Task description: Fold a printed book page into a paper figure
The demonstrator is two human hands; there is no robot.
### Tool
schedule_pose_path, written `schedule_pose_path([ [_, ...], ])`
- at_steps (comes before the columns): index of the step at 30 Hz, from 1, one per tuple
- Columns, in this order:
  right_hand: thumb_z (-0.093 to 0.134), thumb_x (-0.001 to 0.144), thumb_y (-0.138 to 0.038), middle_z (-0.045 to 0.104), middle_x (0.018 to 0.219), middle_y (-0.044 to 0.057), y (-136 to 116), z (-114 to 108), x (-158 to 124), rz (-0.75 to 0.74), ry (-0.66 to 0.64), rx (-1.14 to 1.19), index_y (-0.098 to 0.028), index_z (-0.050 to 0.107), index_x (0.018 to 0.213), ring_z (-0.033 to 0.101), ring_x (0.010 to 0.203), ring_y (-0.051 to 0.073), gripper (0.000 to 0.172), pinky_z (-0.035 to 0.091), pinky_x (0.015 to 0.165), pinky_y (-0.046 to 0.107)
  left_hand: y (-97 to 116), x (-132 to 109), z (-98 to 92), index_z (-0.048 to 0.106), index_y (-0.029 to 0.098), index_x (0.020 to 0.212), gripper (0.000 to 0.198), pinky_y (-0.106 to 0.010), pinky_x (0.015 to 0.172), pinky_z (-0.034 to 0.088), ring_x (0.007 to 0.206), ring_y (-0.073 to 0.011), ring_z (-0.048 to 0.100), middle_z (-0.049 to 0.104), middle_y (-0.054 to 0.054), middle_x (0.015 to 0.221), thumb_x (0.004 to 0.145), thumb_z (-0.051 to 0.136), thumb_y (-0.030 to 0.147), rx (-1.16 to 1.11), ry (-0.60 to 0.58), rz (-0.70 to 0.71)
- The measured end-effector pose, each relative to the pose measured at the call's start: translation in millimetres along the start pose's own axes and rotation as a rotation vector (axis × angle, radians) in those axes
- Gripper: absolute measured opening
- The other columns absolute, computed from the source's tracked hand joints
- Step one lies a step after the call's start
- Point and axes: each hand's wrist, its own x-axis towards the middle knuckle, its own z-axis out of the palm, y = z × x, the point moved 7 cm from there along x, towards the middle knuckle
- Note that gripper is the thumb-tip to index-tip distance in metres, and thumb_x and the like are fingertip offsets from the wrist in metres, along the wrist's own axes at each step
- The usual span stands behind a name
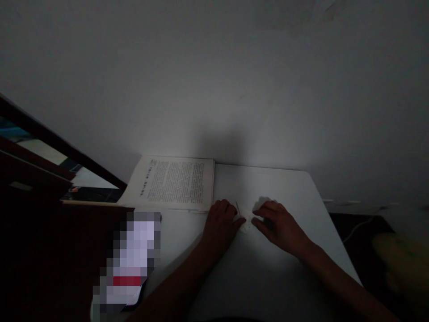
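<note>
My left hand (221, 222) rests low over the white table, its fingers curled and its thumb on a small, thin, pale piece (243, 225), perhaps paper or plastic. A thin dark line (238, 208), like a stick or needle, stands out beside those fingertips. Across from it, my right hand (279, 223) is at the right edge of the pale piece. Its thumb and index finger are bent toward each other with a small gap between the tips. Tiny dark specks (250, 225) show between the hands. Dim light hides the finer detail.
An open book or printed sheets (177, 183) lies at the table's back left. A phone (134, 264) with a lit, blurred screen is at the front left. The wall (268, 89) rises behind the white table (284, 183). A dark wooden frame (63, 143) stands left; a cable (358, 227) runs right.
</note>
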Motion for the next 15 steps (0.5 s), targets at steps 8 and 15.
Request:
schedule_pose_path([
  [8, 0.063, 0.078, -0.036, 0.059, 0.109, 0.010, -13, 4, 2, -0.177, -0.046, 0.044, -0.020, 0.060, 0.111, 0.052, 0.104, 0.024, 0.037, 0.044, 0.091, 0.040, 6, -4, -6.1, 0.060, 0.017, 0.092, 0.016, -0.036, 0.085, 0.044, 0.091, -0.0192, 0.049, 0.055, -0.006, 0.096, 0.076, 0.062, 0.018, -0.094, -0.095, 0.093],
  [15, 0.057, 0.084, -0.031, 0.062, 0.095, 0.009, -11, 8, -2, -0.268, 0.022, 0.022, -0.019, 0.064, 0.106, 0.056, 0.092, 0.022, 0.026, 0.048, 0.082, 0.038, -1, -5, -14.8, 0.062, 0.017, 0.104, 0.045, -0.036, 0.091, 0.043, 0.099, -0.0216, 0.049, 0.053, -0.007, 0.107, 0.062, 0.073, 0.028, -0.221, -0.257, 0.096],
])
